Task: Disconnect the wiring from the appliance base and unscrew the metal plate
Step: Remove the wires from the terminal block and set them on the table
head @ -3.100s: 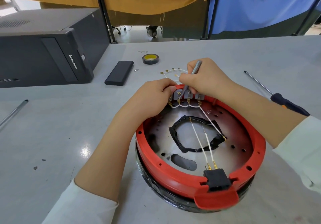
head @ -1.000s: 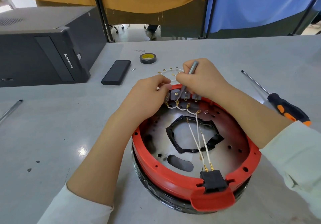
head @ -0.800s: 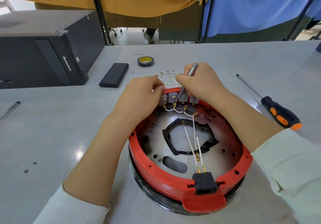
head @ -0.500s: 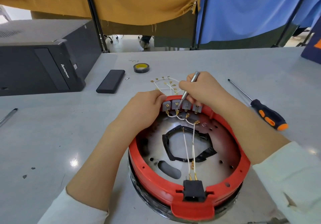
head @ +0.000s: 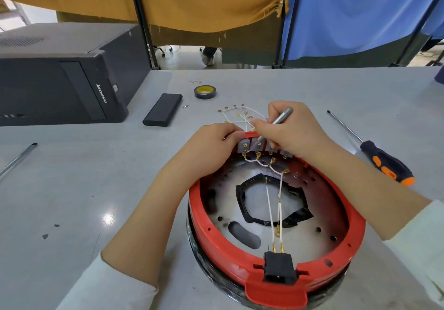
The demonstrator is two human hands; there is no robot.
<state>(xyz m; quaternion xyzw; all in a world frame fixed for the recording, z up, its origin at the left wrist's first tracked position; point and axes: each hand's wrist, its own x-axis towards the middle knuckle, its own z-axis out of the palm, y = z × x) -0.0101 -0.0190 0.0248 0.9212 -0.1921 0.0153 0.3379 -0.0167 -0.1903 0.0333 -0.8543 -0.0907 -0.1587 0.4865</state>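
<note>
A round red appliance base (head: 217, 238) lies upside down on the table, its metal plate (head: 319, 204) showing inside. Grey terminal blocks (head: 245, 145) sit at its far rim, joined by short white wires (head: 262, 164) with gold connectors. Two longer white wires (head: 270, 211) run to a black plug socket (head: 278, 267) at the near rim. My left hand (head: 206, 151) grips the far rim beside the blocks. My right hand (head: 290, 129) holds a thin grey metal tool (head: 280, 119), its tip at the second block.
Loose white wires (head: 236, 113) with gold connectors lie just beyond the base. An orange-and-black screwdriver (head: 382, 163) lies at the right. A black computer case (head: 60, 79), a flat black box (head: 163, 109), a tape roll (head: 205, 91) and a small screw (head: 185, 106) sit behind. A metal rod (head: 18, 158) lies left.
One connector has come off the rightmost block, and its wire now hangs loose over the plate. Both hands stay at the far rim. The camera has tilted upward.
</note>
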